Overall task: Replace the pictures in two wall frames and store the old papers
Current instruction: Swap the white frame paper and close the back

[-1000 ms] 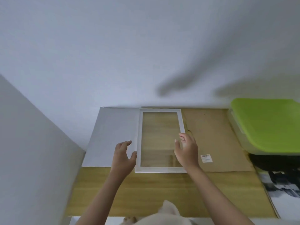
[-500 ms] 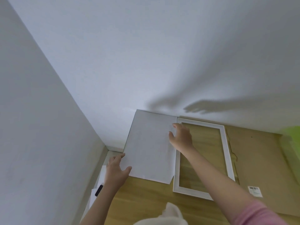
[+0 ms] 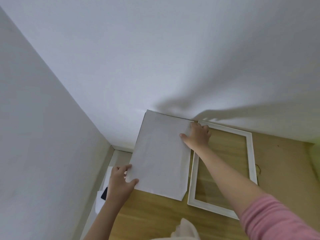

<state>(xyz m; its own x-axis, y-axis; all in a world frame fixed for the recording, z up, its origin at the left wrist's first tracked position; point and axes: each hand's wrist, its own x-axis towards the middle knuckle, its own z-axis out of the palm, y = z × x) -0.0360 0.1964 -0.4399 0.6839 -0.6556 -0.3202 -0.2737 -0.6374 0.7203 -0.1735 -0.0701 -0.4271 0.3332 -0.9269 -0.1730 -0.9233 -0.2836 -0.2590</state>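
A large white sheet of paper [image 3: 161, 156] lies on the wooden table [image 3: 155, 212], its far edge against the wall. My left hand [image 3: 120, 182] pinches its near left corner, thumb on top. My right hand [image 3: 197, 135] grips the sheet's far right corner, fingers curled over the edge. To the right of the sheet lies an empty white picture frame [image 3: 250, 160], flat on the table, with my right forearm crossing over it. A brown backing board [image 3: 285, 170] lies beyond the frame on the right.
White walls meet in a corner at the left. Down beside the table's left edge lie white papers and a small dark object [image 3: 104, 193]. A blurred green lid [image 3: 316, 153] shows at the right edge. A pale cloth shape [image 3: 185, 229] sits at the bottom.
My view has swung left. Both hands left the frame and moved to the white sheet: left hand took its near left corner, right hand its far right corner.
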